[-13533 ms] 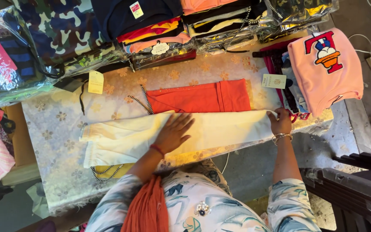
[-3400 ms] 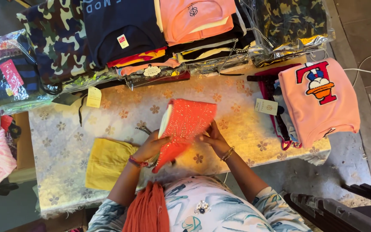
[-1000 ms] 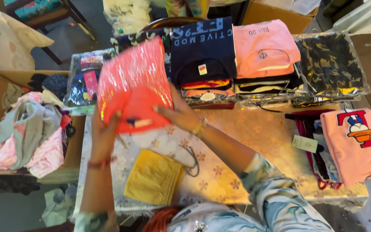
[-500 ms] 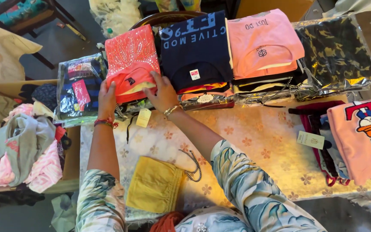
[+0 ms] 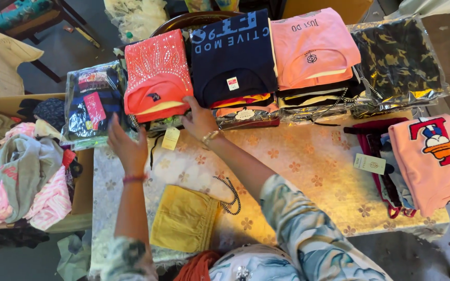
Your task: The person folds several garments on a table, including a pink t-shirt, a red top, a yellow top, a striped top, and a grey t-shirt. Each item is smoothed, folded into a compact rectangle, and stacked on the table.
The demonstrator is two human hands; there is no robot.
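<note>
— Where's the folded coral top (image 5: 154, 78)?
— On the stack just beyond both hands. Right hand (image 5: 200, 120), fingers open, touches its front edge; left hand (image 5: 127, 148) hovers open, apart.
— Advice?
— I'd square its edges with the navy shirt (image 5: 234, 54) beside it.
— Changed?
— Half a second ago both hands gripped it; now released.

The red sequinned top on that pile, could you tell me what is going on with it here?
A person stands at a floral-covered table stacked with folded clothes. The folded red sequinned top lies on a pile at the back edge, beside a navy shirt. The right hand touches the pile's front edge just below the top, while the left hand hovers open beside it, holding nothing. A folded yellow garment lies near the front of the table.
</note>
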